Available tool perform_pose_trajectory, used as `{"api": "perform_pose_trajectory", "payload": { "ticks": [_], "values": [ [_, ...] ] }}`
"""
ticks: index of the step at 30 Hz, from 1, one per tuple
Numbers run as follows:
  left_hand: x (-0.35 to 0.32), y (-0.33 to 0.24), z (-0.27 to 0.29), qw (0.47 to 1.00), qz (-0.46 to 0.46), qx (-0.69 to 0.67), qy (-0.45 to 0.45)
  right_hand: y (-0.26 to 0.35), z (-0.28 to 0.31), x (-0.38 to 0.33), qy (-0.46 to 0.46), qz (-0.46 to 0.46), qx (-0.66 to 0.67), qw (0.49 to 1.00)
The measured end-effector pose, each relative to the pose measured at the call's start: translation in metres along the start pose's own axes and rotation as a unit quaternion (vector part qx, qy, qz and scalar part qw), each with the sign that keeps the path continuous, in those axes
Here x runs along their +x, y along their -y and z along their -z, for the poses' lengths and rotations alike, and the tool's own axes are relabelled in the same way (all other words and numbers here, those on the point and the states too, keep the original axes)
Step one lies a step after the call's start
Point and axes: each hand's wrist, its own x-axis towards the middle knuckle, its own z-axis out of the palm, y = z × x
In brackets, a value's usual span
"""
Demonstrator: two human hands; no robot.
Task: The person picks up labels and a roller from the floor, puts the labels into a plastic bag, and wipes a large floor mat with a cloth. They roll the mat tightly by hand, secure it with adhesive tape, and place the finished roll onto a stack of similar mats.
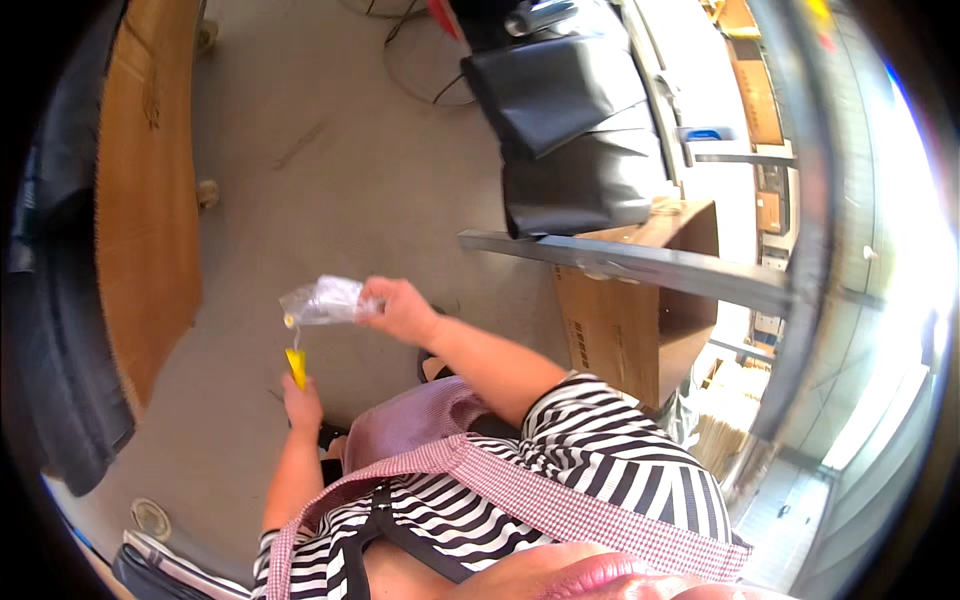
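Observation:
Over the floor, my right hand [405,312] is closed on one end of a crumpled clear plastic bag [328,300], which stretches out to the left. What lies inside the bag is blurred. Below and left of it, my left hand [303,403] grips a slim bright yellow piece [296,366] whose kind I cannot make out. Its top points up at the bag's lower left corner, where a small pale yellow round spot [290,321] shows. Something thin and whitish spans the short gap between the two.
A tall brown cardboard panel [150,200] with casters below stands at left. Black glossy sheets [585,130] hang at upper right, above a grey metal bar [640,264] and an open cardboard box [615,325]. Cables [415,70] lie on the floor at the back.

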Motion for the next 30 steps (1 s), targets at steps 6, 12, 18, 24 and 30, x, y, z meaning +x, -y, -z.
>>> {"api": "perform_pose_trajectory", "payload": {
  "ticks": [6, 12, 18, 24, 30],
  "values": [
    [-0.135, -0.090, 0.124, 0.977, -0.011, -0.170, 0.128, 0.100, -0.027, -0.142, -0.123, 0.072, 0.049, 0.989],
    [-0.210, -0.275, 0.280, 0.895, -0.254, -0.310, 0.198, 0.262, 0.064, -0.249, -0.105, 0.066, 0.164, 0.979],
    [-0.263, -0.436, 0.357, 0.840, -0.376, -0.226, 0.320, 0.394, 0.186, -0.321, -0.226, 0.217, 0.145, 0.938],
    [-0.319, -0.591, 0.338, 0.820, -0.495, -0.206, 0.203, 0.439, 0.313, -0.365, -0.370, 0.214, 0.054, 0.902],
    [-0.305, -0.702, 0.271, 0.817, -0.521, -0.176, 0.176, 0.398, 0.436, -0.365, -0.367, 0.144, 0.015, 0.919]
  ]
}}
